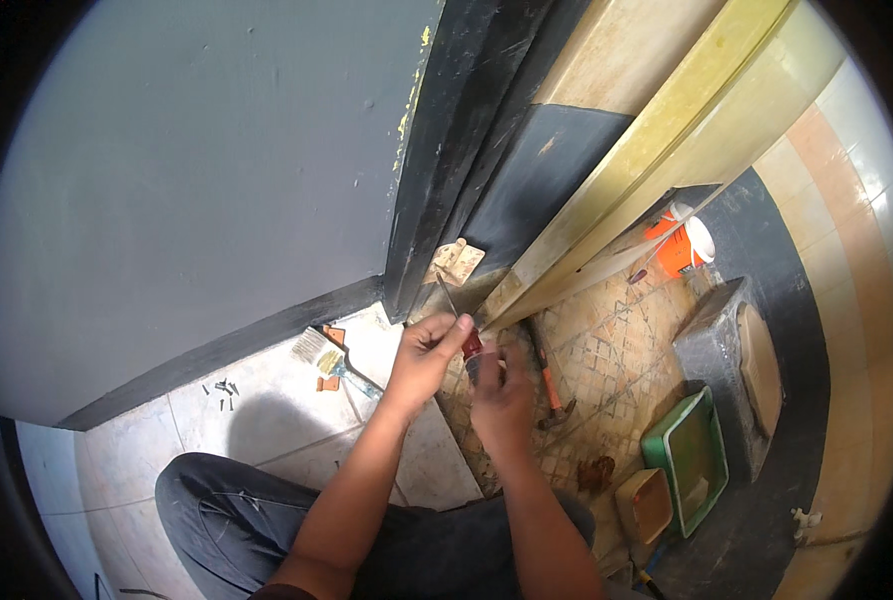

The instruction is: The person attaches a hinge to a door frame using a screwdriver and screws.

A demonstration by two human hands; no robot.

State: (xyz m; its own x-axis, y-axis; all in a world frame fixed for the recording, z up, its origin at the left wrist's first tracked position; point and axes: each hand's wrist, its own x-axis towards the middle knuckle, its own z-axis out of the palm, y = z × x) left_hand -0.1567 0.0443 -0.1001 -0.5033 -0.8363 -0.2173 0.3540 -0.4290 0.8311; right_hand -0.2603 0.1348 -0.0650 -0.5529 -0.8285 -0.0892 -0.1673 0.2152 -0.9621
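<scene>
A screwdriver (473, 345) with a red and dark handle points up and slightly left, its metal shank reaching a pale, paint-smeared hinge (458, 262) low on the black door frame. My left hand (426, 362) closes its thumb and fingers round the upper handle near the shank. Lower down, my right hand (499, 393) grips the end of the same handle. Whether the tip sits in a screw is too small to tell.
Left of my hands, a paintbrush (318, 352) lies over an orange-brown hinge (328, 382), with several loose screws (226, 388) nearby. A hammer (553, 385) rests on the tiles at right. Beyond are a green basin (718, 440), a brown tub (621, 500), an orange bucket (676, 250) and a yellowish door (656, 170).
</scene>
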